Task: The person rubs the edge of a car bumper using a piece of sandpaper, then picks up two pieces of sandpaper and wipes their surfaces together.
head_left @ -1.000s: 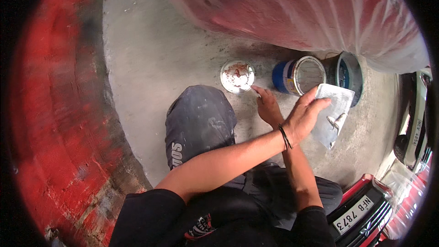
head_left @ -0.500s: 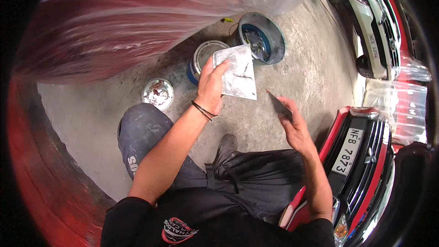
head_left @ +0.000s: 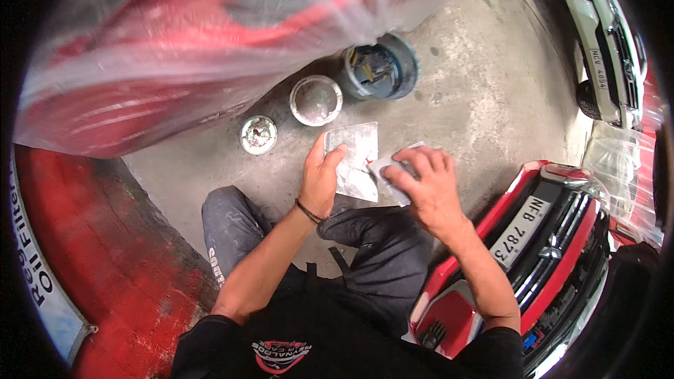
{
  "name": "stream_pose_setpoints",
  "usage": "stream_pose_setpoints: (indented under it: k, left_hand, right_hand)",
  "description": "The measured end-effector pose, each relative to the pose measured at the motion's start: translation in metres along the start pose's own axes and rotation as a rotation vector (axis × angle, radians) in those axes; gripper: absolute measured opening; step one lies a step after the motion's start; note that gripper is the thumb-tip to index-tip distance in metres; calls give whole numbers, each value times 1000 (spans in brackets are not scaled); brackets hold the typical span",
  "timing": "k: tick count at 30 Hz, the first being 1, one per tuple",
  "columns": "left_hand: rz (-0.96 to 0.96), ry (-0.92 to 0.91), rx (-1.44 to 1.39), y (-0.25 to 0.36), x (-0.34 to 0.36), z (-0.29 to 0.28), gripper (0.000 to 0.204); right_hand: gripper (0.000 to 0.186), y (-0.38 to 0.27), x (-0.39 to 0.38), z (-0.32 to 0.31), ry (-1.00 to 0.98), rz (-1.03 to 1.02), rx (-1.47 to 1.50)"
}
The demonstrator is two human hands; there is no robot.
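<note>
My left hand [head_left: 320,186] holds a flat, pale mixing plate [head_left: 357,142], with the thumb on top and the fingers beneath. Grey smears of paste and a small reddish streak show on the plate. At the plate's right edge my right hand [head_left: 430,186] grips a thin, pale, flat spreader [head_left: 385,166], its fingers bent over the upper side. The spreader's near edge meets or overlaps the plate; whether it presses on it I cannot tell.
Beyond the plate stand a small tin [head_left: 258,135] with a splattered top, a larger round can [head_left: 316,100] and a blue-grey bucket [head_left: 401,63] with tools in it. A plastic-draped red car [head_left: 210,56] spans the far left; a red car front [head_left: 537,253] is close on my right.
My right hand has come left to the plate, bringing the spreader to its edge. The left hand has drawn the plate nearer to me. My view has shifted.
</note>
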State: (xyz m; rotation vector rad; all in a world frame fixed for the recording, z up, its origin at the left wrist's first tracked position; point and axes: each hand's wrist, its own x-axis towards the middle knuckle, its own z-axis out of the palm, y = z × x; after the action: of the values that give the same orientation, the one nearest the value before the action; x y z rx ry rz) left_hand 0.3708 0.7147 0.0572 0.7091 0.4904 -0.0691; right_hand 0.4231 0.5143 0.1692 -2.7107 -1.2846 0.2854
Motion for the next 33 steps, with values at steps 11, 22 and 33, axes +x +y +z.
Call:
stream_pose_setpoints:
  k: [11, 22, 33]
  left_hand:
    - [-433, 21, -279, 131, -120, 300, 39]
    - [-55, -222, -44, 230, -156, 454, 35]
    - [82, -272, -11, 216, -110, 529, 41]
  right_hand:
    - [73, 8, -119, -232, 521, 156, 498]
    - [54, 93, -242, -419, 517, 348, 69]
    - [38, 142, -256, -476, 278, 726, 1086]
